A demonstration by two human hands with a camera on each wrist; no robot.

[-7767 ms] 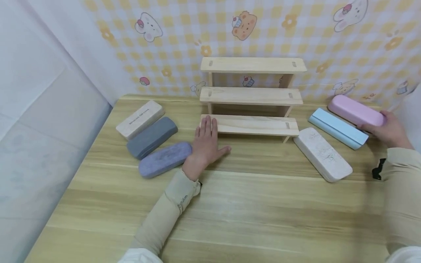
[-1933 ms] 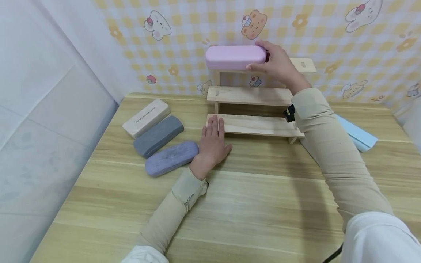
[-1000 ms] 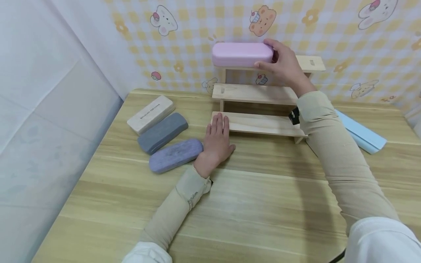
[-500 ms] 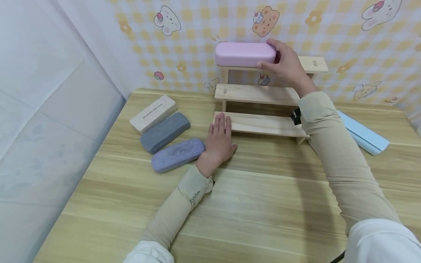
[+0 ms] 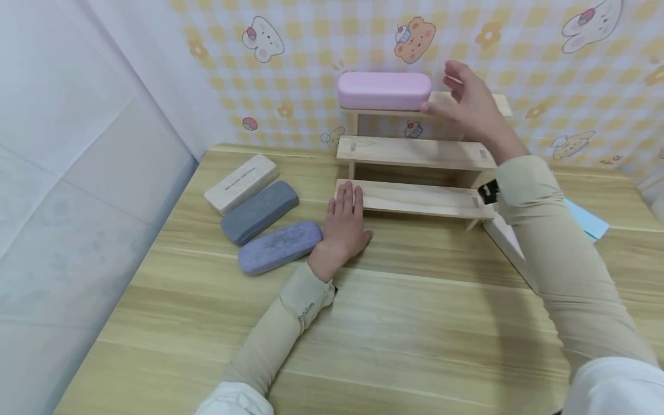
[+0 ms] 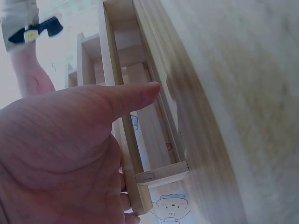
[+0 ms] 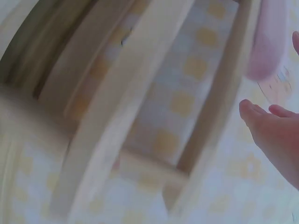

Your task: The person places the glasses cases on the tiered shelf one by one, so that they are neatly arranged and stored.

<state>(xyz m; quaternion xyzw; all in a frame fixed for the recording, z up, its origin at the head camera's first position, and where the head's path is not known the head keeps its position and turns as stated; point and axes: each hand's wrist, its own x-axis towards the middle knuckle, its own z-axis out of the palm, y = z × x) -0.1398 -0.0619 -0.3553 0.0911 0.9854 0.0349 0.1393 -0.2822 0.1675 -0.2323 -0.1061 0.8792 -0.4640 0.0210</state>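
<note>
A pink glasses case [image 5: 384,91] lies lengthwise on the left part of the top board of a three-step wooden rack [image 5: 415,151]. Just right of it is my right hand [image 5: 474,106], thumb and fingers spread apart with nothing between them. In the right wrist view that hand [image 7: 278,142] shows a gap to the pink case [image 7: 268,42]. My left hand [image 5: 343,230] rests flat on the left end of the lowest board, fingers straight and thumb out to the side. The left wrist view shows its palm [image 6: 60,149] beside the rack, with most fingers hidden.
Left of the rack lie a cream case [image 5: 242,183] with lettering, a grey case [image 5: 260,212] and a mottled purple case [image 5: 280,246]. On the right, my sleeve partly covers a light blue case [image 5: 588,220] and a whitish case [image 5: 510,245]. A checked cloth [image 5: 301,69] hangs behind.
My right hand brought the pink case from the table's right side to the top board, then let go and moved off to the right. My left hand has stayed on the lowest board.
</note>
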